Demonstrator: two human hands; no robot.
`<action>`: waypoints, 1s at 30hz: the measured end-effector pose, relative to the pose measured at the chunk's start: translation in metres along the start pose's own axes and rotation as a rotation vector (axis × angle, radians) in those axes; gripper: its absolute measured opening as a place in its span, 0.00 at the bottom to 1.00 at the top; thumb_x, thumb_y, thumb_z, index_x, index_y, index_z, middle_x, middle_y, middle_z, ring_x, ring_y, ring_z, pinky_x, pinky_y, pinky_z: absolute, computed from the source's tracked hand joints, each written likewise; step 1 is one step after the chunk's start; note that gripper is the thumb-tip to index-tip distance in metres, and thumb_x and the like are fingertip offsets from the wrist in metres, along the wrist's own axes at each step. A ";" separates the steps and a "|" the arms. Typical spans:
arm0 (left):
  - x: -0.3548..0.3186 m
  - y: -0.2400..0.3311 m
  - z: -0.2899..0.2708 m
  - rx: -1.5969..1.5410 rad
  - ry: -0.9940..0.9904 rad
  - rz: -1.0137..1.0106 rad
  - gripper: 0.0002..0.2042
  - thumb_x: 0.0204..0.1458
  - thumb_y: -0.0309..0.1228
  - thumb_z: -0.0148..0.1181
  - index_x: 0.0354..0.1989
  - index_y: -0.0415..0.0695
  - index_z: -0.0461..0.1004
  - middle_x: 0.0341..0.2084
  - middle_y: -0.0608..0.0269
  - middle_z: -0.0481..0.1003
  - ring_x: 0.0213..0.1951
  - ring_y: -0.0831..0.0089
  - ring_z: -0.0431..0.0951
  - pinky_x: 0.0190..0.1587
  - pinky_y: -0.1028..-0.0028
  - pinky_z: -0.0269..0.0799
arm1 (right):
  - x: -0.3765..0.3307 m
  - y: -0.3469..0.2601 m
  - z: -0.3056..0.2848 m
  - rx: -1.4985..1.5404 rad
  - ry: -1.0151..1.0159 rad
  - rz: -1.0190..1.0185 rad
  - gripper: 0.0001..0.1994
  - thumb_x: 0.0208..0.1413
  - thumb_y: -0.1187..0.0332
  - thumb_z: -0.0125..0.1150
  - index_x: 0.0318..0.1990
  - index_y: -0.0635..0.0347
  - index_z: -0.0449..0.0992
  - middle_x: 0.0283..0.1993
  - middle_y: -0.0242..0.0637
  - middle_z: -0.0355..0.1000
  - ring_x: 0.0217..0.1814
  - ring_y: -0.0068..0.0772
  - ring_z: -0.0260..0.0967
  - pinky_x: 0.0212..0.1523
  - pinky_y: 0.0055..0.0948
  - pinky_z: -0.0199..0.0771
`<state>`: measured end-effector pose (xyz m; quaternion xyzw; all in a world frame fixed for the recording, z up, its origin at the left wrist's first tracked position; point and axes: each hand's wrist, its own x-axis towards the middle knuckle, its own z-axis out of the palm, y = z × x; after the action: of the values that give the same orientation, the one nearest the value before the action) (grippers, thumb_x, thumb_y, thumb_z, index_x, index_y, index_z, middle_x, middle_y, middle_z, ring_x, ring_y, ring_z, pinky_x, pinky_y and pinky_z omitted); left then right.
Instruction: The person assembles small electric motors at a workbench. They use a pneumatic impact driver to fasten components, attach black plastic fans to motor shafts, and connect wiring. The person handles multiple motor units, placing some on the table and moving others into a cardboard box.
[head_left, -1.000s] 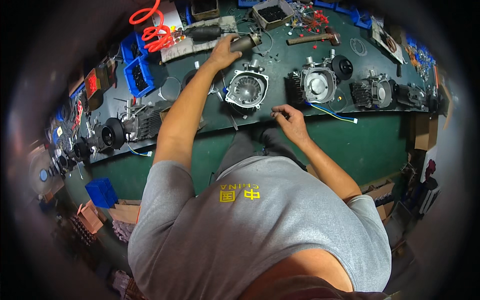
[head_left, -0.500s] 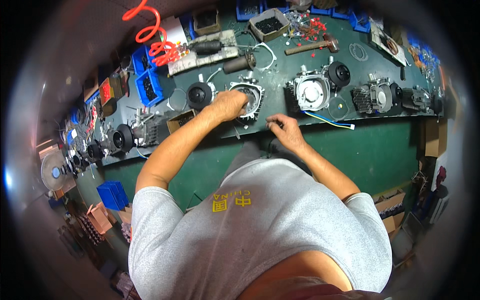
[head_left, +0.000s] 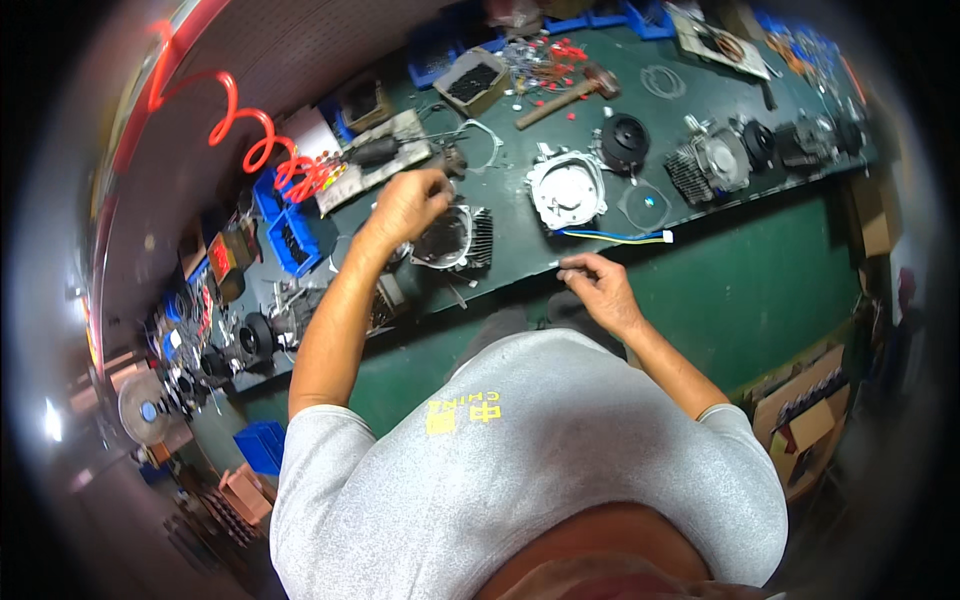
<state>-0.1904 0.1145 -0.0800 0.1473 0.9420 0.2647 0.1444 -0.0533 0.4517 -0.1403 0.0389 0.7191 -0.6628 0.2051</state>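
Over the upper left rim of a finned metal engine housing (head_left: 482,240) hovers my left hand (head_left: 408,212), its fingers curled. Whatever it may hold is hidden. The housing lies with its round opening facing up, partly under that hand. My right hand (head_left: 606,294) is just off the bench's front edge, thumb and fingers drawn together; I cannot make out anything between them. Between and beyond the hands sits a second housing (head_left: 566,190), bright inside, with a black fan wheel (head_left: 625,140) behind it. Blue and yellow wires (head_left: 620,237) trail from it to a white plug.
A hammer (head_left: 570,103) and a tray of black screws (head_left: 470,82) lie farther back. A black power driver (head_left: 372,152) rests by a red coiled hose (head_left: 235,110). Blue bins (head_left: 292,240) stand left; more finned engines (head_left: 710,160) line the right. A gasket (head_left: 643,203) lies flat.
My left hand has come up out of the housing's opening and moved toward its far left side. My right hand has stayed by the front edge. The whole view has tilted.
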 end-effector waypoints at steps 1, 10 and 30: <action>0.010 -0.003 -0.003 -0.001 0.012 0.073 0.12 0.56 0.31 0.66 0.45 0.39 0.81 0.31 0.52 0.81 0.32 0.64 0.81 0.39 0.65 0.76 | -0.004 0.013 -0.011 0.021 0.050 -0.031 0.11 0.62 0.73 0.63 0.49 0.68 0.81 0.38 0.36 0.83 0.37 0.17 0.74 0.40 0.20 0.74; 0.080 0.082 -0.031 -0.417 0.026 0.297 0.14 0.66 0.27 0.61 0.56 0.33 0.77 0.42 0.65 0.80 0.41 0.80 0.76 0.47 0.79 0.71 | -0.138 0.200 -0.082 -0.249 0.750 0.243 0.14 0.56 0.66 0.64 0.45 0.67 0.82 0.37 0.47 0.82 0.40 0.39 0.80 0.42 0.37 0.79; 0.174 0.575 0.268 -0.014 -0.997 1.004 0.16 0.61 0.27 0.65 0.56 0.33 0.74 0.33 0.65 0.79 0.37 0.78 0.76 0.42 0.75 0.74 | -0.360 0.376 -0.091 0.257 1.560 0.780 0.12 0.52 0.64 0.64 0.38 0.62 0.86 0.39 0.50 0.82 0.44 0.52 0.81 0.48 0.48 0.80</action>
<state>-0.1401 0.7677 -0.0212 0.6666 0.5802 0.2064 0.4201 0.3768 0.6618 -0.3643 0.7458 0.5097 -0.4059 -0.1386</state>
